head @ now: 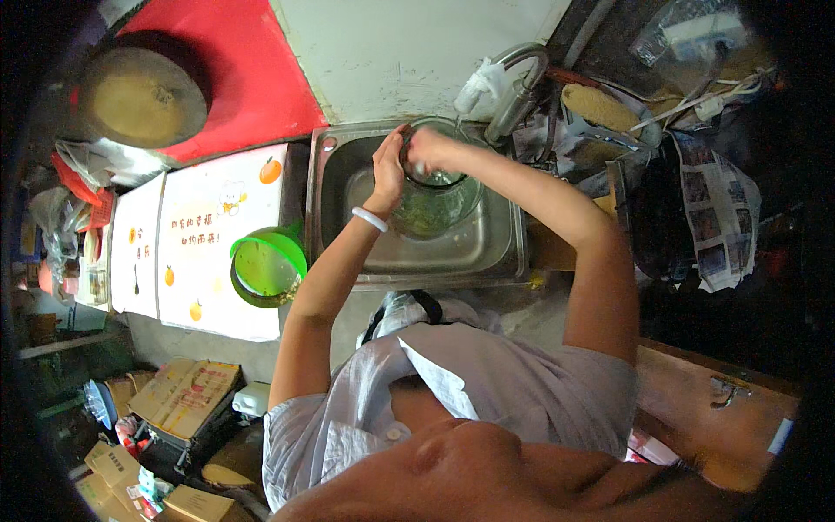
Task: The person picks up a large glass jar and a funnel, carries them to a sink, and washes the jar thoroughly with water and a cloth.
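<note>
A clear glass vessel [437, 212] with a dark-edged mouth stands tilted in the stainless steel sink [365, 264]; the water in it looks greenish. My left hand [389, 166], with a white bracelet at the wrist, grips the vessel's left side by the rim. Over the mouth is my right hand [434, 153], blurred, its fingers partly hidden at or inside the opening. Whether those fingers hold anything cannot be made out. Just behind, a curved metal faucet [531, 62] with white material tied around its spout lets down a thin stream of water.
Left of the sink, a bright green container [267, 264] sits on a white printed cover [222, 280]. A large round pan [143, 98] rests against the red panel [261, 78]. Cluttered items and a tan brush-like object [600, 106] lie right of the faucet. Cardboard boxes [186, 398] stand lower left.
</note>
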{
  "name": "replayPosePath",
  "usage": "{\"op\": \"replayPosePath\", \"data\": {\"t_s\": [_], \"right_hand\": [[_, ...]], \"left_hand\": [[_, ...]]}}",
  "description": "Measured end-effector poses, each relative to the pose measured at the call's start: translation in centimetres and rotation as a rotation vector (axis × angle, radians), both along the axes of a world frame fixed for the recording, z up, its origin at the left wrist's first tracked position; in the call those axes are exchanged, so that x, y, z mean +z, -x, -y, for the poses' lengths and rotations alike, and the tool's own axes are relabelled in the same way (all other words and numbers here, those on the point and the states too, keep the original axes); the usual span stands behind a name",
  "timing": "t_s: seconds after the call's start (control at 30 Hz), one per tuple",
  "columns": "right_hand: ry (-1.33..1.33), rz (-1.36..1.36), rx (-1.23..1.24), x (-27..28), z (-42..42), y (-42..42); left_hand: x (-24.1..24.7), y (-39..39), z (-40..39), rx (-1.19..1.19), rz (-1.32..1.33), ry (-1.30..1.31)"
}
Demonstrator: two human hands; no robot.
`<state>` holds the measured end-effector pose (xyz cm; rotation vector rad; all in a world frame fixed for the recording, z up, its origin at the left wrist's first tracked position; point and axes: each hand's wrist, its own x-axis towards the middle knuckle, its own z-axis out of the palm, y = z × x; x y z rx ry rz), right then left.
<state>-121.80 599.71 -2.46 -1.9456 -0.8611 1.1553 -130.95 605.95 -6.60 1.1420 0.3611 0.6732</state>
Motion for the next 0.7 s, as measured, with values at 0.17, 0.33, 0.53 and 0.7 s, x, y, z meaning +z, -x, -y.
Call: {"op": "replayPosePath", "data": {"t_s": [0.17, 0.33, 0.53, 0.7], "right_hand": [[-0.209, 0.873, 0.339, -2.0, 0.3, -3.5], [0.183, 0.785, 0.713, -0.1, 3.0, -1.9], [-0.146, 0.367, 0.345, -1.0, 2.7, -4.2], [0.057, 0.659, 0.597, -2.9, 4.5, -5.3]], "left_hand": [[-0.2, 0.2, -0.3, -0.039, 0.062, 0.055], [1.4, 0.3, 0.6, -0.014, -0.117, 0.039], [2.2, -0.9, 2.1, -0.014, -0.135, 0.174], [1.7, -2.5, 2.5, -0.014, -0.140, 0.091]]}}
